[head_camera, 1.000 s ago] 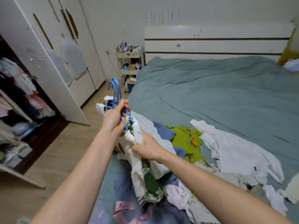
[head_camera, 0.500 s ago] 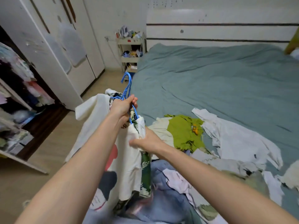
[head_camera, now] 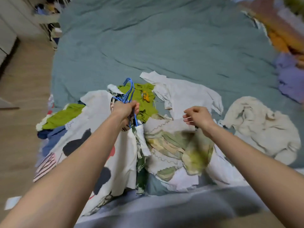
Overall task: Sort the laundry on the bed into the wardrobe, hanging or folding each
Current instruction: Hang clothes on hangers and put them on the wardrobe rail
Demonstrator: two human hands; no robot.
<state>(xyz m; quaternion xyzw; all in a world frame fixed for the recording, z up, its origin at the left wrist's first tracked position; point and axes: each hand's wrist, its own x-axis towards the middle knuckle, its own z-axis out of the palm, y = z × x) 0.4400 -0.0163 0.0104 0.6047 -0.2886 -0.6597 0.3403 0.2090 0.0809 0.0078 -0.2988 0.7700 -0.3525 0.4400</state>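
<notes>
Blue wire hangers (head_camera: 128, 94), bunched, hooks up, clamped in the left hand (head_camera: 125, 109), fingers curled tight round their necks. Hanging from them: a white garment with dark blots and a red patch (head_camera: 105, 155) and, beside it, a dark green leaf-print piece (head_camera: 140, 167), both draped down over the near left part of the bed (head_camera: 164, 46). Right hand (head_camera: 198, 118) raised above the pile, apart from the hangers, fingers loosely curled, thumb and forefinger close together; holding nothing that can be made out.

Under that hand, toward the near edge: a pale garment with wavy trim and yellow-green patches (head_camera: 174, 145). Beyond the left hand, toward the middle of the bed: a green shirt with a small orange motif (head_camera: 144, 97), partly covered. Just right of it, a white shirt (head_camera: 184, 96) spread flat. Nearer the right edge, a cream, crumpled top (head_camera: 263, 127). At the left edge, another green piece (head_camera: 64, 116) over blue fabric (head_camera: 52, 137), spilling toward the wooden floor (head_camera: 21, 99). Far right corner: blurred orange and purple bedding (head_camera: 287, 51). Far left corner: a blurred shelf rack (head_camera: 47, 15) beside the bed.
</notes>
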